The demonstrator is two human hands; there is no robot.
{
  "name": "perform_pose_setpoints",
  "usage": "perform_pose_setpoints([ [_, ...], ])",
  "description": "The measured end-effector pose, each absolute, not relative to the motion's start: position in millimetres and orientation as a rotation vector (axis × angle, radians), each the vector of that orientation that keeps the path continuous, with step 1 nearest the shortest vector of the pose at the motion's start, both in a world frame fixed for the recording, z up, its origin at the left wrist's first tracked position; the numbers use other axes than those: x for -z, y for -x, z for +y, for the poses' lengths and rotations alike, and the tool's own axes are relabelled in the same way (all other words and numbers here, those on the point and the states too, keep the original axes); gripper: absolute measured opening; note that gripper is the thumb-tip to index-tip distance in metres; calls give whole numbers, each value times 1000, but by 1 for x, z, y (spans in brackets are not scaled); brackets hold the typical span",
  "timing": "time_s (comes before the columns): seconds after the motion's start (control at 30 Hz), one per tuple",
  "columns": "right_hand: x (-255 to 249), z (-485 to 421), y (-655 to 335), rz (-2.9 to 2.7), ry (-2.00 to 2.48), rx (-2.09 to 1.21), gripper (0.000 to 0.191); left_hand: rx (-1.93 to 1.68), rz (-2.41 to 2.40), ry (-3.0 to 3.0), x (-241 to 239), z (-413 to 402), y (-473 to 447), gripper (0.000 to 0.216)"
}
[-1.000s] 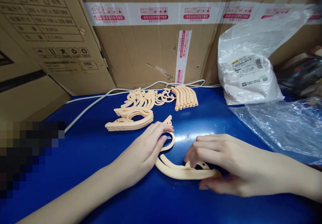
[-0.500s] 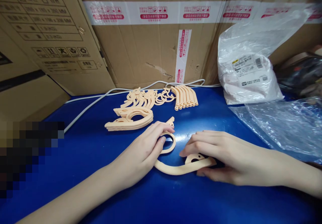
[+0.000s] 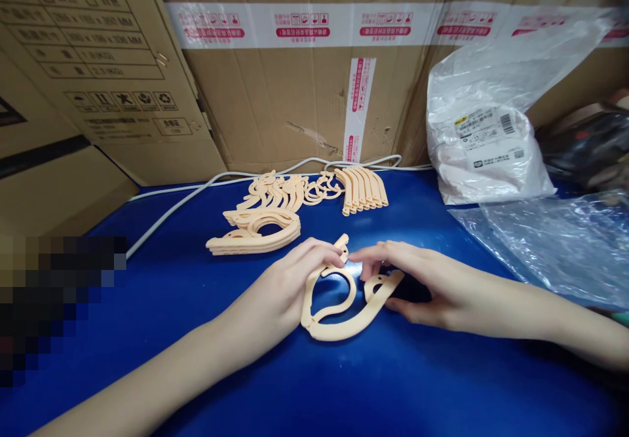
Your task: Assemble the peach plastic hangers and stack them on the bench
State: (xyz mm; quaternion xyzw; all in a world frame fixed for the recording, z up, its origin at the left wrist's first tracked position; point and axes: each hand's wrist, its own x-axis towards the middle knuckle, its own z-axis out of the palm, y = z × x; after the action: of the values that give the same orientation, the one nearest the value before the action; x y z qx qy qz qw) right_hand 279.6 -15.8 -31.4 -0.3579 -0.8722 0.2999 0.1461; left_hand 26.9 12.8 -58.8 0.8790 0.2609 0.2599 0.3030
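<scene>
— At centre frame, low on the blue worktop, we are holding one peach plastic piece, curved like a folded hanger, with its lower arc resting on the surface.

— How are we gripping it?

— Our left hand is closing its fingertips over the hooked top end. Our right hand is pinching the flat end with the small hole between thumb and fingers. Both hands are clamping onto it.

— How are we judging its feel?

— We are reading it as light, thin and smooth, springy rather than soft. The narrow arcs are looking likely to flex, and perhaps to snap if twisted hard. We are thinking the broader ends are the safest places to hold.

— What are we seeing around it?

— Up and left of the hands, a stack of like pieces is lying flat. Further up are a row of curved strips, a white cable and cardboard boxes. At upper right is a labelled bag.
</scene>
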Motion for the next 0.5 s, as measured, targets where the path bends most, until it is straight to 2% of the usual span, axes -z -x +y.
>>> perform_pose_setpoints([
  [0.2,32,-12,-279,-2452,1006,-927,45,-686,669,-2313,58,12,-26,28],
  [0.5,39,-6,-282,-2427,1025,-836,45,-671,631,-2318,58,11,-26,24],
])
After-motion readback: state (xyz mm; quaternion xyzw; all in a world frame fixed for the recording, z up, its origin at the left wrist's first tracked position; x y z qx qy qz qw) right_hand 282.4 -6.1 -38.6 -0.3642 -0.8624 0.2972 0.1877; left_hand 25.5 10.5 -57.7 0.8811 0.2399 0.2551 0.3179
